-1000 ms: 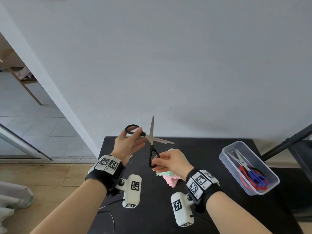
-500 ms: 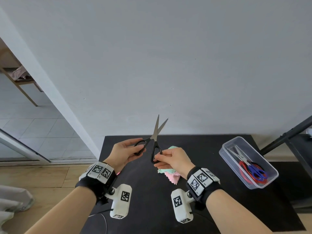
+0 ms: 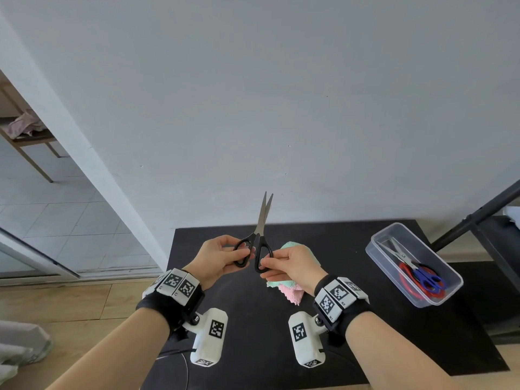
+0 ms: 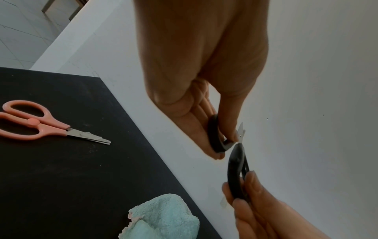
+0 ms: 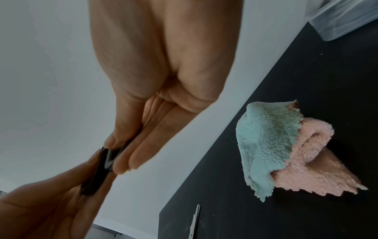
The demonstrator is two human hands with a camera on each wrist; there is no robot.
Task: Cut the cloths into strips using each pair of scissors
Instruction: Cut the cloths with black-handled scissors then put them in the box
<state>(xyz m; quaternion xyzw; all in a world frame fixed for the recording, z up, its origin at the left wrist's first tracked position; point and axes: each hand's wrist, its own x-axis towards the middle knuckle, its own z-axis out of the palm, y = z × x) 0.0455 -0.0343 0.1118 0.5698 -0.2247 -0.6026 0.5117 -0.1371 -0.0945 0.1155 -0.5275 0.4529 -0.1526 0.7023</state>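
Both hands raised over the table [image 3: 351, 347] — left hand [image 3: 216, 258] and right hand [image 3: 292, 266] each pinching a loop of the black scissors [image 3: 260, 237], blades pointing to 12 o'clock.

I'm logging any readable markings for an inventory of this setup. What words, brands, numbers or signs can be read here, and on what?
No word or brand reads clearly.
Wrist bands: tiny characters beside the square black-and-white marker patterns, too small to read.
Wrist camera housings: marker patterns only, no text.
Black scissors, pink scissors, red and blue scissors in the clear box, cloths: no legible print.
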